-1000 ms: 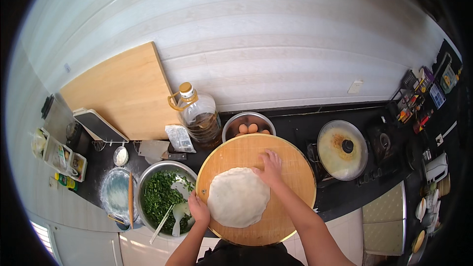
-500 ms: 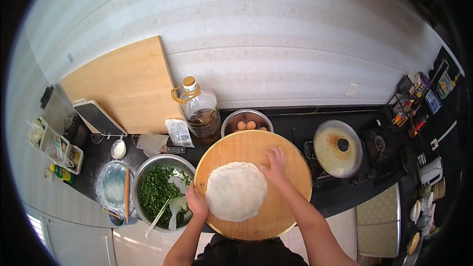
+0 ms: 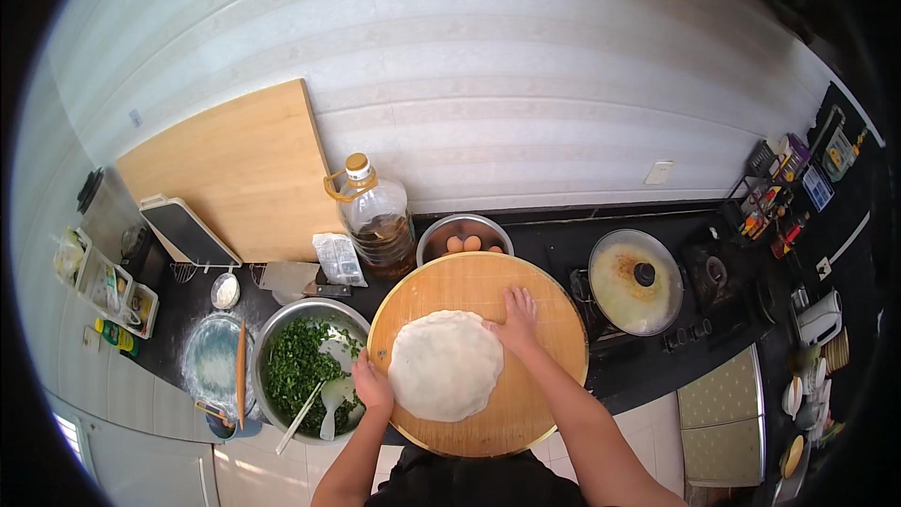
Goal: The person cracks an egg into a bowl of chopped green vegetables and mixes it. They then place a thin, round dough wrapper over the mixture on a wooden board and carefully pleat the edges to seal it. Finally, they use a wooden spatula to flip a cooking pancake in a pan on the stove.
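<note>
A round wooden board (image 3: 540,385) stands in front of me, overlapping the counter's near edge. On its left half lies a flat, round, pale piece of filled dough (image 3: 446,366), slightly uneven at the rim. My left hand (image 3: 373,385) grips the board's left edge beside the dough. My right hand (image 3: 516,321) rests on the board at the dough's upper right, fingers stretched out, thumb at the dough's edge. Left of the board is a steel bowl (image 3: 264,385) of chopped greens (image 3: 305,361), holding a white spatula (image 3: 328,406) and chopsticks (image 3: 298,418).
Behind the board sit a bowl of eggs (image 3: 464,244) and a large oil bottle (image 3: 383,230). A lidded pan (image 3: 635,284) is on the stove at right. At left are a rolling pin (image 3: 241,371), a floured round surface (image 3: 211,357), a flour bowl (image 3: 225,291) and a cleaver (image 3: 291,278).
My right hand has come down slightly and its fingers have drawn closer together near the dough. My left hand stays at the board's edge. The whole view has shifted a little.
</note>
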`<act>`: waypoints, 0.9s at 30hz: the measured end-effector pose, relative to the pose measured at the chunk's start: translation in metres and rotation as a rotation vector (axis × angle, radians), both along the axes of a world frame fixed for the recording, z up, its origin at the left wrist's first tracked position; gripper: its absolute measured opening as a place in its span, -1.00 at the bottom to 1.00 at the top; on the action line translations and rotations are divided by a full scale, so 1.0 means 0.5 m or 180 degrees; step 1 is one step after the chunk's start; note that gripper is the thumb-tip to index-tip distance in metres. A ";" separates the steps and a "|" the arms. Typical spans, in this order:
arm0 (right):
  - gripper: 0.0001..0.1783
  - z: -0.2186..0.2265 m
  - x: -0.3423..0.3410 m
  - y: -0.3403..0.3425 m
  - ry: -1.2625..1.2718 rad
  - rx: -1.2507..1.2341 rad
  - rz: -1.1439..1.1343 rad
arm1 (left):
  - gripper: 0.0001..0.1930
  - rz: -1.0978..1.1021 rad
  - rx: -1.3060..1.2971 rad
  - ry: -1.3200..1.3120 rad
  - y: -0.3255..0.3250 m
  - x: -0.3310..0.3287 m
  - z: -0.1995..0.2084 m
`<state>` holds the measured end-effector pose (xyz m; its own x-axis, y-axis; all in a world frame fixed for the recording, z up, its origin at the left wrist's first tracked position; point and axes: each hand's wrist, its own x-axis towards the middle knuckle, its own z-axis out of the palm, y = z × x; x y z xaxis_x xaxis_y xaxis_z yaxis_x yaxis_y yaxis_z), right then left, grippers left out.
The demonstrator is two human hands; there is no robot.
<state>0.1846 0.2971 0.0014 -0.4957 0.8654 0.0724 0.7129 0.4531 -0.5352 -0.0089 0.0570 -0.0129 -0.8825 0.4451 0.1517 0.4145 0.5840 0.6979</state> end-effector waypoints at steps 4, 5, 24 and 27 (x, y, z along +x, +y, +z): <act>0.01 0.018 -0.014 0.003 -0.0212 -0.0124 0.0018 | -0.65 -0.0003 -0.0037 0.0070 0.001 -0.001 -0.002; 0.02 0.013 -0.009 0.006 -0.0145 -0.0164 0.0042 | -0.65 0.0003 -0.0035 0.0088 0.001 -0.001 -0.005; 0.13 -0.022 0.073 0.014 0.0289 -0.0334 0.0393 | -0.65 -0.0184 -0.0004 0.0196 -0.004 -0.009 -0.015; 0.16 -0.012 0.076 0.006 -0.0146 -0.0320 0.0532 | -0.65 -0.0153 -0.0010 0.0152 -0.003 -0.007 -0.011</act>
